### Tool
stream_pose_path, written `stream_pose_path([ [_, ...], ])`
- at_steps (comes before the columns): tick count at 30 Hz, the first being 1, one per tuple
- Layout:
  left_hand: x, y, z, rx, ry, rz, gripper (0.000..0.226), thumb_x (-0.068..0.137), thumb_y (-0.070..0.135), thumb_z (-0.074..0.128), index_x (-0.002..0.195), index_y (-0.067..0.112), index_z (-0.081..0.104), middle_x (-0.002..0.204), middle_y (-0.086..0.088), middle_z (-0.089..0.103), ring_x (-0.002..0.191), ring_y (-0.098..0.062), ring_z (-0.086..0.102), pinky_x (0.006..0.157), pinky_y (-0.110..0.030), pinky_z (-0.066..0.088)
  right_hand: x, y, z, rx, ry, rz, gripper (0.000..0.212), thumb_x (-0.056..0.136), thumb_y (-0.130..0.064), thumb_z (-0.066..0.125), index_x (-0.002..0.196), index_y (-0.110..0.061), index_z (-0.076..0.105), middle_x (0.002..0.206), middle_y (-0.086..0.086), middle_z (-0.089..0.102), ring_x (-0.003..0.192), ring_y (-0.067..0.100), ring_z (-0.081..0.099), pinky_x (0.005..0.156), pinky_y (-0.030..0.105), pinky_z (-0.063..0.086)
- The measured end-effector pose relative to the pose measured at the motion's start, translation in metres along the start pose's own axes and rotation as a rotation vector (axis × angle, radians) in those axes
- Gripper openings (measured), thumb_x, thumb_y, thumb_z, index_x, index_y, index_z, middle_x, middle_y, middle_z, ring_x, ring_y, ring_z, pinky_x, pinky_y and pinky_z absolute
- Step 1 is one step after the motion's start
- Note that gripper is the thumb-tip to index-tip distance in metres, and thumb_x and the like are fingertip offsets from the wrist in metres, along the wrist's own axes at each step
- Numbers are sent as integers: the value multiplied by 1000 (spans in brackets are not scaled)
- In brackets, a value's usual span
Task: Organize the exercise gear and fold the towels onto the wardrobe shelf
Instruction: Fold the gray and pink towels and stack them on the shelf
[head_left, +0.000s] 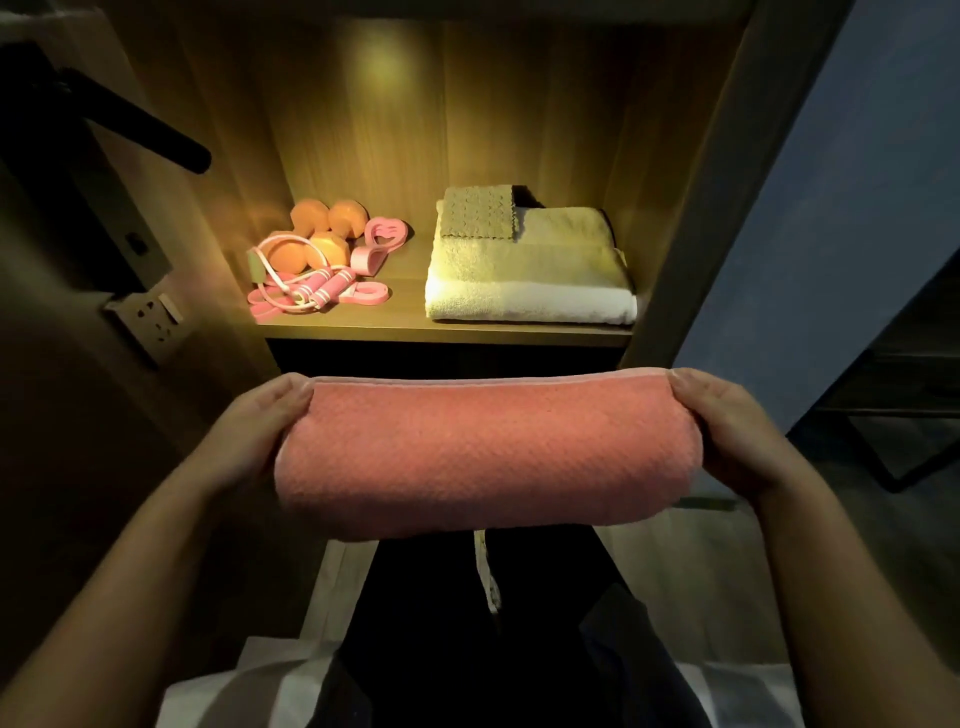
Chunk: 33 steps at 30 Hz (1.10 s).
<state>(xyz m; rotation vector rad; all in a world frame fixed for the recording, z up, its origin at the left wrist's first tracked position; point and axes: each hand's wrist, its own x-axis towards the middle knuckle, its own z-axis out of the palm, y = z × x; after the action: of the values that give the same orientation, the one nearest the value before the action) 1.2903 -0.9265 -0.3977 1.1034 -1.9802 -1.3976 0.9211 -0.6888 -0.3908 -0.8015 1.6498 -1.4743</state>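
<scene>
Closest in my view, a folded pink towel (488, 457) is held level, in front of and below the wardrobe shelf's (415, 332) front edge. The left hand (254, 431) grips its left end and the right hand (727, 431) its right end, fingers closed around the fold. On the shelf I see orange dumbbells (317, 234) and a pink skipping rope (322, 291) at the left side. A folded white towel (530, 275) with a small grey cloth (475, 213) on top lies at the right.

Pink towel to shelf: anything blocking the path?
Nothing visible between the pink towel, held by left hand and right hand, and the shelf. The folded white towel and exercise gear occupy most of its floor.
</scene>
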Motion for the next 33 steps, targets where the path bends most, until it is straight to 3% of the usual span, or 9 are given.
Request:
stream_pose_path([
  [5, -4, -46, 20, -30, 8, -122, 33, 97, 39, 45, 91, 15, 68, 87, -3, 66, 80, -21, 61, 67, -34, 46, 2, 44, 11, -175, 9, 165, 30, 101, -28, 48, 99, -5, 67, 86, 13, 62, 75, 24, 55, 63, 32, 43],
  [9, -6, -98, 48, -70, 1, -319, 31, 98, 40, 48, 96, 18, 71, 91, -4, 71, 85, -25, 65, 69, -36, 48, 9, 99, 23, -244, 30, 298, 23, 99, -19, 50, 82, -12, 66, 74, 5, 56, 65, 14, 49, 57, 27, 39],
  [13, -1, -128, 77, -3, 48, -445, 29, 99, 42, 46, 100, 20, 65, 100, -5, 65, 89, -23, 62, 66, -33, 45, 24, 137, 33, -365, 88, 338, 24, 99, -21, 46, 90, -14, 66, 90, 6, 65, 76, 15, 57, 61, 29, 41],
  [19, 17, -135, 92, 81, 93, -458, 27, 100, 33, 47, 97, 11, 63, 97, -10, 63, 89, -25, 60, 70, -35, 46, 43, 156, 39, -519, 185, 273, 20, 101, -23, 45, 85, -27, 57, 86, -7, 60, 79, 4, 53, 59, 23, 36],
  [24, 25, -144, 93, 146, 28, -472, 34, 101, 26, 48, 98, -5, 61, 97, -23, 61, 83, -27, 55, 70, -34, 41, 51, 167, 38, -623, 115, 398, 19, 99, -20, 49, 92, -10, 63, 88, 7, 63, 80, 18, 55, 62, 28, 38],
  [28, 26, -150, 94, 113, -110, -559, 35, 102, 32, 45, 92, 3, 62, 91, -15, 60, 79, -21, 54, 67, -32, 40, 46, 169, 33, -573, 16, 543, 25, 99, -26, 51, 85, -8, 62, 81, 8, 62, 73, 19, 54, 62, 30, 39],
  [33, 30, -154, 83, -33, -184, -612, 33, 100, 38, 47, 91, 11, 64, 91, -9, 64, 77, -22, 59, 65, -33, 45, 44, 162, 24, -316, -17, 548, 22, 96, -19, 55, 76, -11, 56, 73, 6, 56, 65, 17, 51, 61, 30, 39],
])
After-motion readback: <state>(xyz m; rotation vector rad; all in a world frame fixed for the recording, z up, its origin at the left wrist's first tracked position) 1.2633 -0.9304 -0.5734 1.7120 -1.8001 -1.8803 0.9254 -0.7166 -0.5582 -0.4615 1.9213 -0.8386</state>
